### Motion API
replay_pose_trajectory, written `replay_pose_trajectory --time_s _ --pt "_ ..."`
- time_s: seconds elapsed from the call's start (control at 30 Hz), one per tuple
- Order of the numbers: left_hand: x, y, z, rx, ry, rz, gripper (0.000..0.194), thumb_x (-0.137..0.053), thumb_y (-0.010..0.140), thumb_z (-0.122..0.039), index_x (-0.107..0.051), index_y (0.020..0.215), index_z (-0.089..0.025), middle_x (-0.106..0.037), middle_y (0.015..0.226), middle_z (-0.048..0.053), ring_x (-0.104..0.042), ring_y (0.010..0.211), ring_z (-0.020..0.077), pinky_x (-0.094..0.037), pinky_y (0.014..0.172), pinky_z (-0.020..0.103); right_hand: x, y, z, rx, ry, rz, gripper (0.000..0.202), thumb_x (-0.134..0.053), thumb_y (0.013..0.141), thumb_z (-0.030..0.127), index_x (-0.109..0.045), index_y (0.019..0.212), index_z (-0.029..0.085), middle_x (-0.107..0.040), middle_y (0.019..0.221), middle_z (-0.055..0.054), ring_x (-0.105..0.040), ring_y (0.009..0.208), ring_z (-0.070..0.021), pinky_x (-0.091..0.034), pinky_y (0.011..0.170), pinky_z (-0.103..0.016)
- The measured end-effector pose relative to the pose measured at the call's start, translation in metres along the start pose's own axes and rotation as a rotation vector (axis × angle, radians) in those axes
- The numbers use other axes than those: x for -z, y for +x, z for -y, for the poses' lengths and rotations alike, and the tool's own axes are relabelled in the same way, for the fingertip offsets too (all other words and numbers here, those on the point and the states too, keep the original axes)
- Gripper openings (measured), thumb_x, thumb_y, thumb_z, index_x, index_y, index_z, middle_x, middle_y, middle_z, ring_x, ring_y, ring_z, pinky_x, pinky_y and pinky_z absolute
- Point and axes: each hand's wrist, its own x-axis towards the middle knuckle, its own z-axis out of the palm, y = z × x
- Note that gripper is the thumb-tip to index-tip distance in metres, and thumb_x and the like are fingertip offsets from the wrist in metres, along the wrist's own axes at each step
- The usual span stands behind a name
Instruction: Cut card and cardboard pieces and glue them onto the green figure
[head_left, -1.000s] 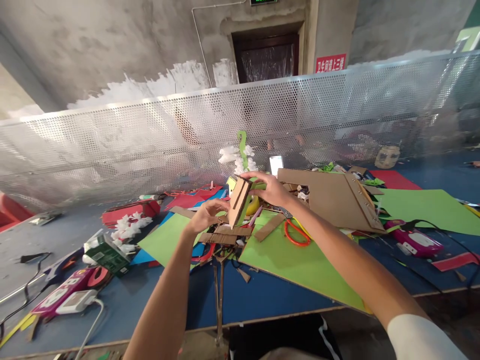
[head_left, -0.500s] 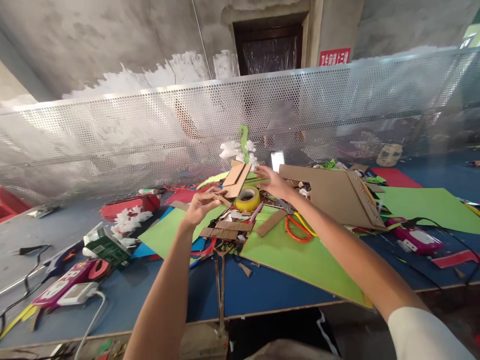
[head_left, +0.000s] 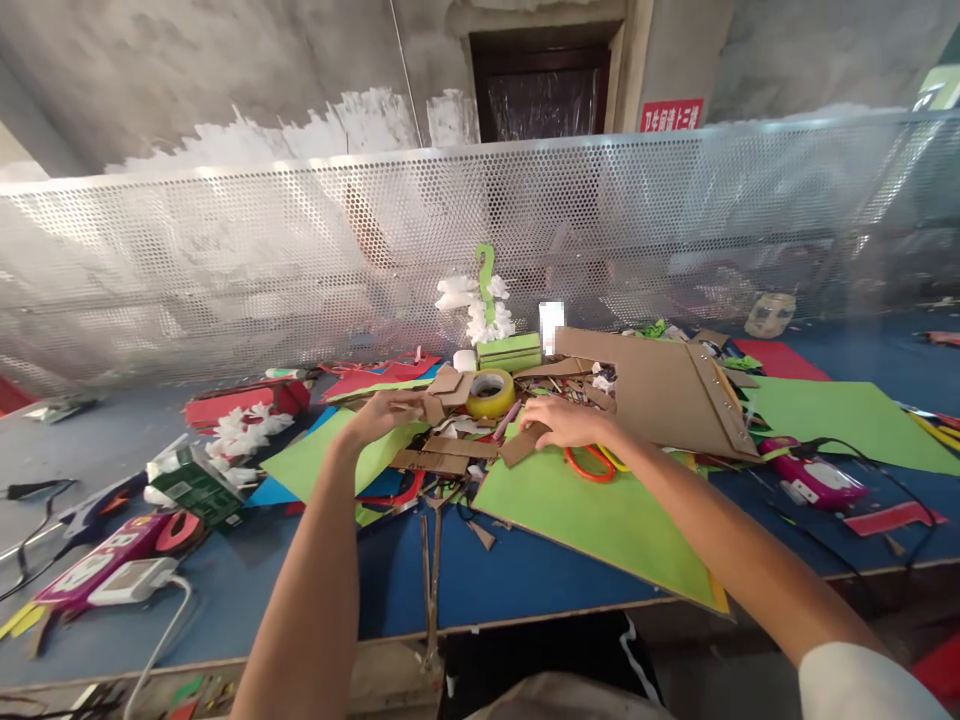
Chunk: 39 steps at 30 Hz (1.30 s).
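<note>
My left hand (head_left: 384, 414) is closed, its fingers pinching small brown cardboard pieces (head_left: 452, 385) just left of a yellow tape roll (head_left: 491, 392). My right hand (head_left: 570, 424) curls over a short cardboard strip (head_left: 521, 445) lying on a green board (head_left: 600, 515); its fingertips grip the strip's upper end. Right beside that hand lie scissors with orange and yellow handles (head_left: 589, 470), partly covered by it. More cardboard strips (head_left: 431, 462) rest between the hands. Behind the tape stands a green block (head_left: 510, 352) near a green hook-shaped piece (head_left: 486, 275) with white frills.
A large cardboard sheet (head_left: 660, 395) lies to the right, with green paper (head_left: 847, 410) beyond it. On the left are a green box (head_left: 199, 487), a purple power strip (head_left: 105, 560) and a white charger (head_left: 135, 582) with a cable. A perforated metal screen (head_left: 300, 260) borders the back.
My right hand has come down and towards me, from beside the white frills onto the cardboard strip. My left hand has lowered the cardboard pieces slightly, and the green block behind now shows.
</note>
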Motion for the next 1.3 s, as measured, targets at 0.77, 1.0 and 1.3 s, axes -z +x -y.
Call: replay_pose_trajectory --time_s 0.77,1.0,1.3 --pt "-0.132 0.015 -0.080 -0.088 -0.312 0.018 0.044 -0.076 0.083 -0.056 -0.069 0.103 -0.017 -0.071 0.073 0.003 -0.068 0.058 0.0174 -0.056 0.058 0.028 0.002 -0.005 -0.011 -0.284 0.622 -0.552 0.029 -0.079 0.088 0.032 -0.075 0.113 0.018 -0.081 0.102 -0.009 -0.076 0.083 -0.0209 -0.063 0.077 -0.034" --pt "-0.135 0.019 -0.072 0.079 -0.557 0.005 0.062 -0.088 0.069 -0.059 -0.068 0.110 -0.017 -0.079 0.093 0.010 -0.078 0.084 0.0259 -0.064 0.073 0.033 -0.002 -0.001 -0.011 -0.449 1.072 -0.770 0.013 -0.088 0.078 0.019 -0.078 0.085 0.017 -0.078 0.085 -0.006 -0.076 0.079 -0.0181 -0.069 0.083 -0.034" --pt "-0.138 0.022 -0.067 0.131 -0.613 -0.114 0.060 -0.091 0.066 -0.057 -0.071 0.103 -0.014 -0.079 0.090 0.009 -0.078 0.081 0.0240 -0.064 0.072 0.032 0.000 -0.001 -0.009 -0.479 1.266 -0.813 0.002 -0.077 0.091 0.016 -0.077 0.093 0.015 -0.079 0.096 -0.009 -0.078 0.082 -0.0181 -0.068 0.092 -0.038"
